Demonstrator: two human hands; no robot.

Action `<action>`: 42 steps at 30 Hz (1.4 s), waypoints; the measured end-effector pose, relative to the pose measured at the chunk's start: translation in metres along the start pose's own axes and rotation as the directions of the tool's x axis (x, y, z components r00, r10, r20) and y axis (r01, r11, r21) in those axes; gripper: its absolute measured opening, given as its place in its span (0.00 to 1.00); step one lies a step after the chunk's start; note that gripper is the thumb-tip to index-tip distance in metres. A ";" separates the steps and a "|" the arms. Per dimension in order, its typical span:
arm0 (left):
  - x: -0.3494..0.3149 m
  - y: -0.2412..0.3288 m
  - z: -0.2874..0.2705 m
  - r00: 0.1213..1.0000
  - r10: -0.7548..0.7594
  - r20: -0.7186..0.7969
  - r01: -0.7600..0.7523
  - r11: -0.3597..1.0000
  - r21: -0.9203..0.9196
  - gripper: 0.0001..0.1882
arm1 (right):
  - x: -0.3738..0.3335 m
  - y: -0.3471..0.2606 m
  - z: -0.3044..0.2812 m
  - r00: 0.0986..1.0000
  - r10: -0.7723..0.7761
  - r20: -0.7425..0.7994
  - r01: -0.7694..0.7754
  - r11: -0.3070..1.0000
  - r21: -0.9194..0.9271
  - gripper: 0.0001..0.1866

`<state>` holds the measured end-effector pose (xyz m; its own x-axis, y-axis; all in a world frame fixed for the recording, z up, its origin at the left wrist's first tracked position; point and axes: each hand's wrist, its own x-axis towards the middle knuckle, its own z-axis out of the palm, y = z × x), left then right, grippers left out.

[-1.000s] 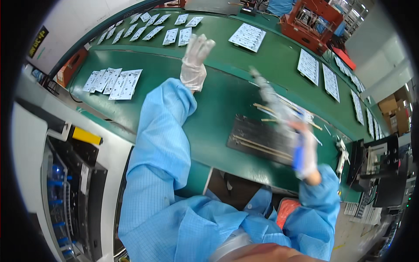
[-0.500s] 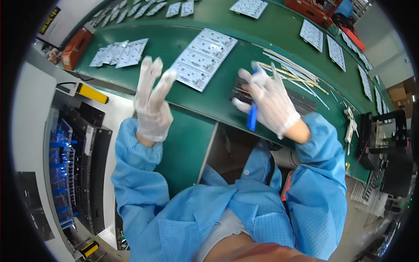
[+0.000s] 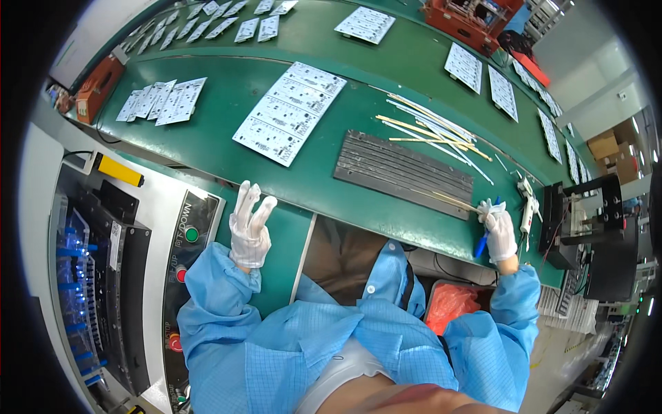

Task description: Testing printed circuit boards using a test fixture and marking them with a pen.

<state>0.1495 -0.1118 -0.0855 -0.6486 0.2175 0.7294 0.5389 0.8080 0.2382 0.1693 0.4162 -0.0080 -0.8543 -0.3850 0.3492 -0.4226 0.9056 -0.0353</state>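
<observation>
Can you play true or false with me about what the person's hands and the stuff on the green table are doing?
1. The right hand holds a blue pen. True.
2. The left hand grips a circuit panel. False: it holds nothing, fingers spread.
3. The dark grooved tray lies on the green table. True.
4. The white circuit panel sits on the dark tray. False: it lies beside it, apart.

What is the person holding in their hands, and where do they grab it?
The right hand grips a blue pen around its upper part. The left hand holds nothing.
</observation>
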 end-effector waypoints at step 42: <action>-0.244 0.080 -0.208 0.138 -0.272 -0.952 0.911 -0.341 0.229 0.43 | 0.251 -0.399 0.149 0.297 -0.871 -0.391 0.896 0.113 0.429 0.26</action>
<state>0.4629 -0.2135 -0.1114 0.2760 -0.7112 0.6466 -0.8985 0.0481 0.4364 0.0780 -0.0679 -0.0455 0.2325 -0.8340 0.5004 -0.9432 -0.3189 -0.0933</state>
